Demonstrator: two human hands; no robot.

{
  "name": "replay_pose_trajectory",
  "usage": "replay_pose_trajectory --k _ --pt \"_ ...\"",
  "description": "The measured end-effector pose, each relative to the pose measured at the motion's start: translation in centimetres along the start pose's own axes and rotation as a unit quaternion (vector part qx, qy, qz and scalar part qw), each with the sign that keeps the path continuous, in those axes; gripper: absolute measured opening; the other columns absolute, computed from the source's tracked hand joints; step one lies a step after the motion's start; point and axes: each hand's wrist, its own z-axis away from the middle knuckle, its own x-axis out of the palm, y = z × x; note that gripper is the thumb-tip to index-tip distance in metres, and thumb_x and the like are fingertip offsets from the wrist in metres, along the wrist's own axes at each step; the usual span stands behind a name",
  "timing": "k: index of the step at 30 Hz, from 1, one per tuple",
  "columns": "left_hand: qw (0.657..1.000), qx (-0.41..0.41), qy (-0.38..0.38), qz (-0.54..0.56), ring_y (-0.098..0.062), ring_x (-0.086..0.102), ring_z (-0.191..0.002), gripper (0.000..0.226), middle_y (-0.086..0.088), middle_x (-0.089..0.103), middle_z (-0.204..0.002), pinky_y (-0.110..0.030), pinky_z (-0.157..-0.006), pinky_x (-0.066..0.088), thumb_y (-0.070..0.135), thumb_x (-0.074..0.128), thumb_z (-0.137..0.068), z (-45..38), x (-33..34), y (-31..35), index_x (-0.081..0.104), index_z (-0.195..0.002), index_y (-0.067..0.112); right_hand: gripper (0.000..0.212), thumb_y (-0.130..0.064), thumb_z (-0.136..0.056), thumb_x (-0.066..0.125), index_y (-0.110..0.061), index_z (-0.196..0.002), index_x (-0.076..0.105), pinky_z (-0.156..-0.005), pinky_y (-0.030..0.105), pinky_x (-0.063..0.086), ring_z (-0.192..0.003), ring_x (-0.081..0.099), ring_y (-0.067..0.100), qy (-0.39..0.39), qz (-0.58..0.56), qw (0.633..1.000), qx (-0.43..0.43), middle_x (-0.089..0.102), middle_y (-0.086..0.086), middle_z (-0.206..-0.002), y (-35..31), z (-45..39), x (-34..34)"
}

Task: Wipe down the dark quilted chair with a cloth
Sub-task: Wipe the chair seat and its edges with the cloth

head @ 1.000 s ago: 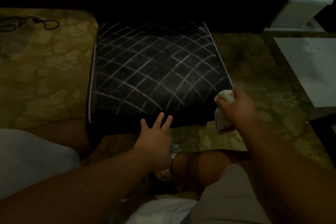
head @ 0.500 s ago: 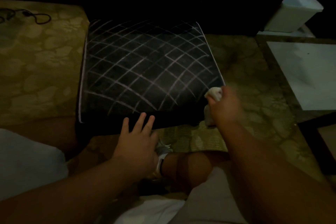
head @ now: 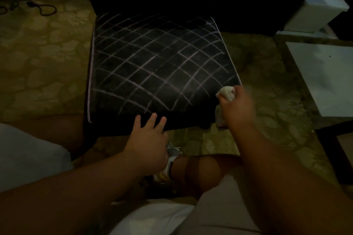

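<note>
Currently listed: dark quilted chair, seat facing the person, standing on a patterned floor. Right hand is gripping a bunched pale cloth at the seat's front right corner; left hand is resting spread-fingered on the front edge. Risks: cloth is riding the corner and likely slipping off, skipping the seat centre; the hanging tail may be snagging underneath.

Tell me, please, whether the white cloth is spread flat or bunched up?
Bunched up: the white cloth is a crumpled wad gripped in the right hand at the near right corner of the dark quilted chair seat, one end hanging below.
</note>
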Motion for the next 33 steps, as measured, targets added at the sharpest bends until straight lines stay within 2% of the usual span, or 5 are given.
replay_pose_trajectory --k 6,12,20,27,33 --pt "1.000 -0.001 -0.001 0.003 -0.037 -0.011 -0.156 0.070 -0.009 -0.005 -0.172 -0.067 -0.118 -0.005 0.056 0.044 -0.096 -0.4 0.3 0.3 0.031 -0.158 0.026 0.028 -0.037 -0.088 0.069 -0.026 -0.112 0.062 -0.081 0.034 0.051 -0.095 0.059 0.015 -0.103 0.055 0.987 -0.113 0.061 -0.003 -0.108 -1.7 1.9 1.4" --pt "1.000 0.004 0.016 0.012 -0.033 -0.007 -0.157 0.064 -0.005 -0.002 -0.172 -0.070 -0.118 -0.005 0.053 0.043 -0.097 0.2 -0.1 -0.1 0.035 -0.155 0.029 0.024 -0.039 -0.087 0.066 -0.029 -0.105 0.056 -0.075 0.036 0.051 -0.092 0.061 0.019 0.021 0.009 0.999 -0.022 0.061 0.000 -0.105 -0.2 0.1 0.5" --pt "0.997 -0.028 0.052 0.058 -0.033 -0.010 -0.156 0.064 0.001 -0.003 -0.172 -0.066 -0.121 -0.003 0.054 0.040 -0.099 2.5 0.4 -0.8 0.025 -0.158 0.035 0.032 -0.035 -0.089 0.069 -0.034 -0.119 0.058 -0.087 0.038 0.054 -0.102 0.058 0.012 -0.122 0.059 0.981 -0.140 0.058 -0.008 -0.116 -1.8 1.9 2.0" --pt "0.993 -0.062 0.056 0.087 -0.029 -0.005 -0.157 0.060 -0.001 -0.003 -0.172 -0.065 -0.122 0.002 0.052 0.038 -0.100 3.3 1.6 -2.3 0.027 -0.157 0.035 0.029 -0.037 -0.089 0.066 -0.022 -0.113 0.058 -0.078 0.035 0.049 -0.099 0.061 0.026 0.005 0.056 0.997 -0.045 0.061 0.008 -0.113 -1.3 0.3 1.2" --pt "0.995 -0.039 0.016 0.093 -0.033 -0.013 -0.156 0.067 -0.003 -0.012 -0.171 -0.066 -0.122 0.001 0.050 0.045 -0.098 3.0 1.8 -2.4 0.024 -0.159 0.031 0.034 -0.030 -0.090 0.068 -0.025 -0.122 0.057 -0.088 0.036 0.050 -0.105 0.057 0.018 -0.074 0.088 0.988 -0.101 0.056 0.000 -0.120 -3.9 4.0 3.3"
